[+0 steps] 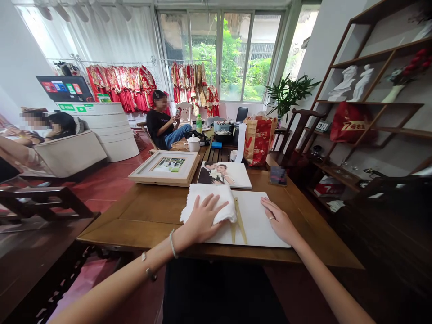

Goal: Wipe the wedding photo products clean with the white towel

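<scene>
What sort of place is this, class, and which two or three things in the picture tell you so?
Probably a wedding photo studio or bridal-wear shop: ornate red garments hang at the back, and a wedding photo panel lies on the table beside a framed picture.

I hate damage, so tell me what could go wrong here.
The white cloth under the left hand might drag the yellowish strips beside it across the white board. The white board lies close to the near edge of the table, so a pull could tip it off.
</scene>
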